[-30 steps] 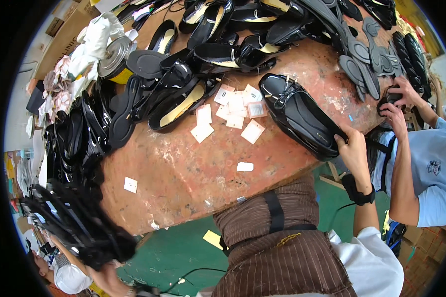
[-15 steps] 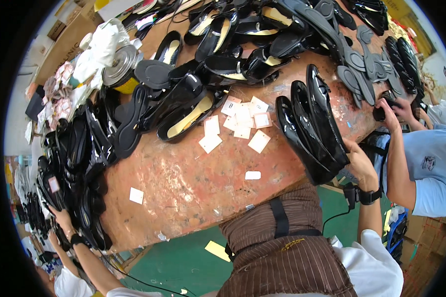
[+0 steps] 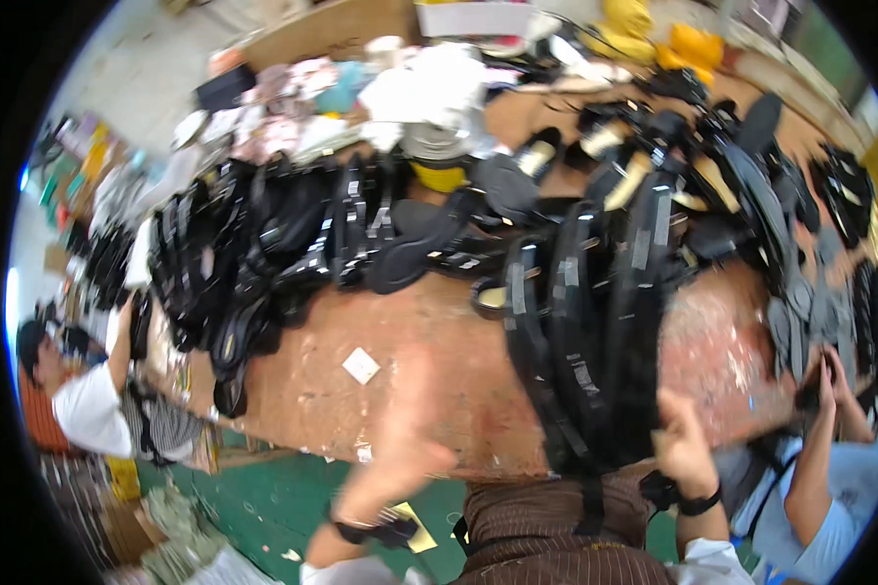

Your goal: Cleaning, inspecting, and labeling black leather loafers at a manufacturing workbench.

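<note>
At the table's (image 3: 380, 409) near edge, right of centre, a stack of black soles (image 3: 595, 331) stands upright. Right hand (image 3: 688, 444) touches its lower right side, fingers curled on it. Left hand (image 3: 410, 439) is motion-blurred over the bare wood; grip can't be told. A white paper square (image 3: 361, 365) lies just left of it. More black soles (image 3: 263, 244) are heaped behind.

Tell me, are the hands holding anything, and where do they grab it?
The right hand grips a stack of black shoe soles at its near, lower end. The left hand is blurred over the table and seems to hold nothing.
</note>
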{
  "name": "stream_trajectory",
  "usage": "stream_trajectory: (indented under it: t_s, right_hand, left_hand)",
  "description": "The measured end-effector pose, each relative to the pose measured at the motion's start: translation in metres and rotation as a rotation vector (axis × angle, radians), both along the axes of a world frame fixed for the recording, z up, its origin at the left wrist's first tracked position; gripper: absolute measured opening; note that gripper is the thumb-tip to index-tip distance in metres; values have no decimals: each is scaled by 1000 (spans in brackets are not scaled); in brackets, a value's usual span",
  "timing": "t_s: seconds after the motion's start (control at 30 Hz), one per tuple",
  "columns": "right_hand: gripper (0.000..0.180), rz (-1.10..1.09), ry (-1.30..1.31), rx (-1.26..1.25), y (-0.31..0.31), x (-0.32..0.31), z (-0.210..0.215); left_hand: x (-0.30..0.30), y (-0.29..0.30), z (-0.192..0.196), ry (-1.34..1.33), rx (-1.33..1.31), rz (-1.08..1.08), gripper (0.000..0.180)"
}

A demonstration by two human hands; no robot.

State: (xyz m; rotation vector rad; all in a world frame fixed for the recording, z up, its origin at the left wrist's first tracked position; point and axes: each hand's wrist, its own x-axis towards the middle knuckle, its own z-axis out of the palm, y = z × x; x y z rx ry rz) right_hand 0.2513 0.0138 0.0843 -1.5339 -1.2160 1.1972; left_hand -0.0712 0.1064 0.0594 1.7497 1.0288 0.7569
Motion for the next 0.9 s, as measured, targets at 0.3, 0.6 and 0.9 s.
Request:
stream_trajectory:
  t_s: [0.3, 0.6, 0.9]
  right_hand:
    - [29, 386, -610, 558, 214, -71, 86]
    - [62, 88, -1267, 439, 457, -116, 38]
    - [41, -31, -723, 739, 491, -70, 35]
  left_hand:
    - [-8, -31, 17, -297, -69, 595, 90]
    - [-10, -55, -42, 548, -67, 468, 101]
    - [-23, -36, -34, 559, 60, 338, 123]
